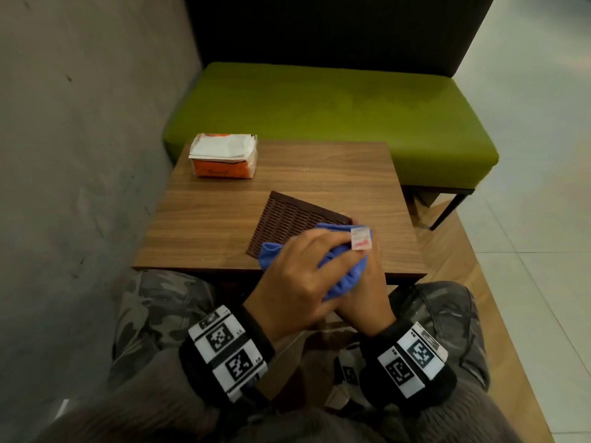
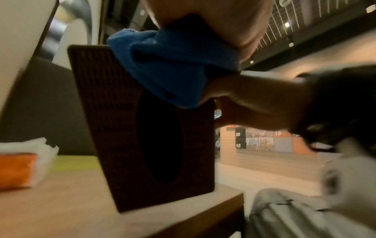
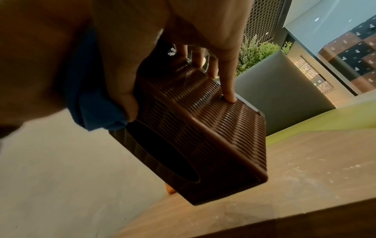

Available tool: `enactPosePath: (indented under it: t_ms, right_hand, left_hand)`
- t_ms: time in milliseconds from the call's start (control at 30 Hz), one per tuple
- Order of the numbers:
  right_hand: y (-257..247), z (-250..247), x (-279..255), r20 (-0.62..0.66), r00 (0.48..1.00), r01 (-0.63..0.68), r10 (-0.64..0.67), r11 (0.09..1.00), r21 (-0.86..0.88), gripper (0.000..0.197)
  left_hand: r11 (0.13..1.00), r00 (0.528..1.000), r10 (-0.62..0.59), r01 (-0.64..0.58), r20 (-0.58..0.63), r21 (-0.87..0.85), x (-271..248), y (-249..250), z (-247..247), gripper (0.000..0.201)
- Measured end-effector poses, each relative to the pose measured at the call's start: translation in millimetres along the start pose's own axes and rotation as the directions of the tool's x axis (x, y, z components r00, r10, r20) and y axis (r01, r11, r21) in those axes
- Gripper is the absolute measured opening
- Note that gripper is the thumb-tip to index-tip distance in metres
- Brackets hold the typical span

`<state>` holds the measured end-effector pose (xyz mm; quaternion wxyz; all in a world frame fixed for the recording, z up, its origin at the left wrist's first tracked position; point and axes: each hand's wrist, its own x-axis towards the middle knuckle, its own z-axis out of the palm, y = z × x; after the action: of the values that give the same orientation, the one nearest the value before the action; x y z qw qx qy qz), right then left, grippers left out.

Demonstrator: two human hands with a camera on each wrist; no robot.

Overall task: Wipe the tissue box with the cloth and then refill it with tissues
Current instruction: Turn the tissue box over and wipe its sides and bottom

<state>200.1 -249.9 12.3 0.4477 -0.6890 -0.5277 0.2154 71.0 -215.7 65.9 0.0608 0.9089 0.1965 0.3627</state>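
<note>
Two hands meet over the near edge of a small square wood-grain table. The left hand has its fingers curled round a bunched blue microfibre cloth with a small white label, pressing it against the upper end of a dark brown ribbed plastic tissue box. That box stands tilted on one end near the table's front edge, its dark oval opening facing the person. The right hand grips the box from its right side, fingers laid across the ribbed wall. At the far left corner sits an opened orange-and-white pack of white tissues, well apart from the box. Behind the table is a green upholstered bench.
</note>
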Motion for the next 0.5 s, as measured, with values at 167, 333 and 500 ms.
enactPosePath:
  t_ms: [167,333,500]
  right_hand:
    - [-16.6,-7.4,0.4,-0.047,0.965,0.26,-0.259,0.966,0.014,0.089]
    - [-13.3,-11.9,2.3,-0.11,0.962,0.252,-0.25,0.968,0.001,0.092]
    - [-5.4,-15.8,-0.8,-0.074,0.973,0.219,-0.22,0.976,-0.01,0.092]
  left_hand:
    - [0.922,0.909,-0.382,0.363,-0.168,-0.133,31.2,-33.9,-10.7,0.028]
    - [0.932,0.938,-0.346,0.346,0.02,-0.104,27.3,-35.2,-14.8,0.052]
    - [0.915,0.953,-0.225,0.279,0.205,-0.291,-4.0,-57.7,-19.7,0.063]
